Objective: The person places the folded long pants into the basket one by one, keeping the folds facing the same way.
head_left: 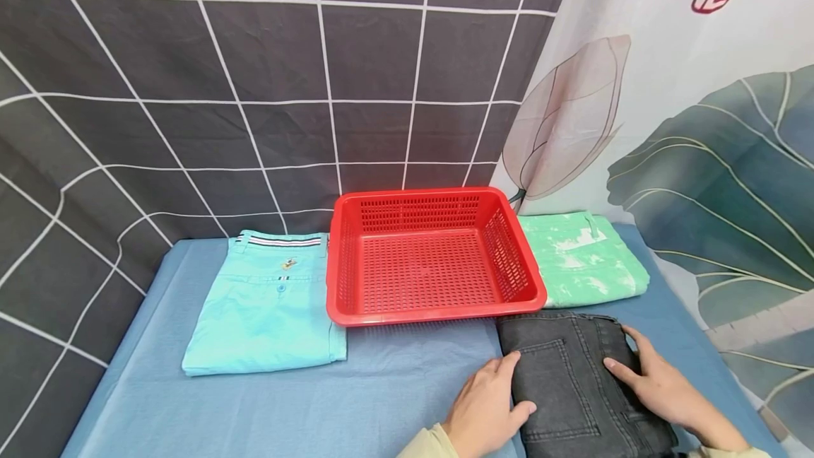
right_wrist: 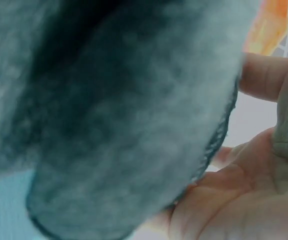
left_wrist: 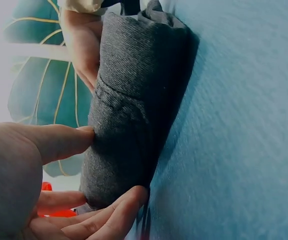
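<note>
Folded dark grey jeans lie on the blue cloth at the front right, back pocket facing up. My left hand touches their left folded edge; in the left wrist view its thumb and fingertips rest against the rolled side of the denim. On the opposite edge rests my right hand, thumb on top and the other fingers along the side. The right wrist view has the denim close up and blurred, with the right hand against its edge; some fingertips are hidden behind the fabric.
A red plastic basket stands beyond the jeans, with nothing in it. Folded turquoise trousers lie to its left, and a folded green and white garment to its right. Dark grid-patterned cloth and a leaf-print curtain hang behind.
</note>
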Demonstrator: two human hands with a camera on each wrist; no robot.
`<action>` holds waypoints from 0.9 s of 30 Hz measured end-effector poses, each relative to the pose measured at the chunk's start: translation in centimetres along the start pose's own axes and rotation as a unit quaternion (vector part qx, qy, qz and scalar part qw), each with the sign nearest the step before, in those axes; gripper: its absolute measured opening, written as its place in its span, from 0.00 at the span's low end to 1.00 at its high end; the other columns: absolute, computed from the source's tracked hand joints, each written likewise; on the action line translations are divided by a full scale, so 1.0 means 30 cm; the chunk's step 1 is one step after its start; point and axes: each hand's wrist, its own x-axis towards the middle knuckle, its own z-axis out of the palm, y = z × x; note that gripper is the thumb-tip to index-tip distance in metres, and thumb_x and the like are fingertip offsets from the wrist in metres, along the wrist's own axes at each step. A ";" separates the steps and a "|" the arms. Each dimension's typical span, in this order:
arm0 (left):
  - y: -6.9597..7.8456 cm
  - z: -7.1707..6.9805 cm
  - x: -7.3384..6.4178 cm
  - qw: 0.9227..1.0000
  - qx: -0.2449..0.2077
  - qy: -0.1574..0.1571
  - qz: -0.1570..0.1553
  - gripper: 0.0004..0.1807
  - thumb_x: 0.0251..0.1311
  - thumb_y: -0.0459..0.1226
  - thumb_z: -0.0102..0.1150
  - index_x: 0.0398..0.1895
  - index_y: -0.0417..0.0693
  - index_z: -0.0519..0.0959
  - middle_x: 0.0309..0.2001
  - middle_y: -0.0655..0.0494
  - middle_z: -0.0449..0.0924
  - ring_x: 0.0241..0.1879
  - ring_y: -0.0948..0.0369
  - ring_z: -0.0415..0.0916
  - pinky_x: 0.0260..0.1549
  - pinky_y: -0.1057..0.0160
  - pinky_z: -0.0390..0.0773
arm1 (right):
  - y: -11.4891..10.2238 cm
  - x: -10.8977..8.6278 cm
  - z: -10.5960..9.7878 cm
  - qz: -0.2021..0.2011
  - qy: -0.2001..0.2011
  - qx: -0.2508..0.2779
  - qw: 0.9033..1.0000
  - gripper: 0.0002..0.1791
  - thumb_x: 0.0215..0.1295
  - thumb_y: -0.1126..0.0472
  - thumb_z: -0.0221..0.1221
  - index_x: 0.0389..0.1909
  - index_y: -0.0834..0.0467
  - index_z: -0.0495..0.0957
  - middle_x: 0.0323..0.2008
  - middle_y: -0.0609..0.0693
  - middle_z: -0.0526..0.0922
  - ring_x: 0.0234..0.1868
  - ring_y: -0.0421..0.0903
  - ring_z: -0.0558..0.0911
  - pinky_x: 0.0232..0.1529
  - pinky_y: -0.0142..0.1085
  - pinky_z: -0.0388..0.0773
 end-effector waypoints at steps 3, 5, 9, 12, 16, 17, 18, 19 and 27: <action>0.005 0.001 0.002 1.000 -0.011 0.007 -0.008 0.34 0.62 0.47 0.68 0.69 0.48 0.70 0.54 0.57 0.79 0.51 0.65 0.78 0.48 0.67 0.78 | 0.006 -0.001 -0.007 0.011 -0.017 0.037 0.999 0.51 0.77 0.45 0.50 0.74 0.74 0.29 0.59 0.87 0.62 0.55 0.73 0.75 0.45 0.56 0.77; 0.008 0.001 0.005 0.999 -0.031 0.010 -0.013 0.34 0.61 0.46 0.69 0.68 0.48 0.71 0.49 0.60 0.79 0.45 0.69 0.77 0.45 0.68 0.78 | 0.012 -0.001 -0.014 0.021 -0.033 0.067 0.997 0.51 0.78 0.48 0.50 0.74 0.74 0.26 0.61 0.88 0.57 0.57 0.77 0.72 0.46 0.56 0.77; 0.011 0.002 0.011 0.995 -0.091 0.014 -0.028 0.34 0.58 0.42 0.71 0.67 0.47 0.72 0.37 0.65 0.75 0.30 0.74 0.69 0.34 0.71 0.74 | 0.023 -0.002 -0.026 0.031 -0.059 0.141 0.988 0.49 0.77 0.57 0.50 0.73 0.76 0.22 0.62 0.89 0.48 0.59 0.79 0.67 0.47 0.56 0.77; 0.013 0.004 0.013 0.993 -0.110 0.014 -0.036 0.34 0.56 0.40 0.72 0.66 0.47 0.72 0.38 0.64 0.76 0.31 0.74 0.71 0.34 0.71 0.75 | 0.035 -0.002 -0.032 0.028 -0.071 0.195 0.978 0.47 0.76 0.63 0.49 0.73 0.75 0.22 0.63 0.88 0.46 0.54 0.71 0.74 0.45 0.52 0.79; 0.018 0.003 0.011 0.994 -0.099 0.011 -0.039 0.34 0.56 0.41 0.72 0.67 0.48 0.72 0.51 0.57 0.80 0.47 0.66 0.78 0.45 0.66 0.79 | 0.052 -0.001 -0.038 0.020 -0.083 0.233 0.969 0.47 0.74 0.67 0.49 0.74 0.74 0.23 0.63 0.88 0.45 0.51 0.63 0.78 0.43 0.51 0.80; 0.019 0.002 0.011 0.994 -0.098 0.009 -0.040 0.35 0.56 0.42 0.72 0.67 0.48 0.72 0.54 0.55 0.80 0.50 0.65 0.78 0.48 0.64 0.79 | 0.055 -0.001 -0.039 0.021 -0.085 0.238 0.967 0.47 0.74 0.67 0.50 0.74 0.74 0.24 0.63 0.88 0.44 0.51 0.62 0.79 0.43 0.51 0.80; 0.020 0.002 0.010 0.994 -0.100 0.006 -0.044 0.35 0.55 0.43 0.72 0.67 0.49 0.72 0.55 0.55 0.79 0.52 0.64 0.77 0.49 0.64 0.79 | 0.059 -0.002 -0.041 0.021 -0.088 0.243 0.966 0.47 0.74 0.66 0.50 0.74 0.73 0.24 0.64 0.88 0.43 0.51 0.62 0.79 0.43 0.51 0.80; 0.021 0.002 0.010 0.993 -0.109 0.002 -0.048 0.36 0.55 0.43 0.73 0.68 0.50 0.71 0.54 0.56 0.80 0.50 0.65 0.78 0.48 0.64 0.79 | 0.064 -0.002 -0.042 0.021 -0.090 0.248 0.964 0.48 0.73 0.66 0.51 0.74 0.73 0.24 0.64 0.88 0.43 0.51 0.61 0.79 0.43 0.52 0.80; 0.018 0.009 0.010 0.984 -0.161 -0.021 -0.078 0.45 0.49 0.45 0.77 0.72 0.57 0.66 0.52 0.61 0.73 0.50 0.65 0.73 0.48 0.64 0.76 | 0.093 -0.007 -0.049 -0.008 -0.129 0.307 0.943 0.51 0.74 0.67 0.52 0.72 0.72 0.17 0.59 0.86 0.56 0.47 0.57 0.83 0.45 0.55 0.81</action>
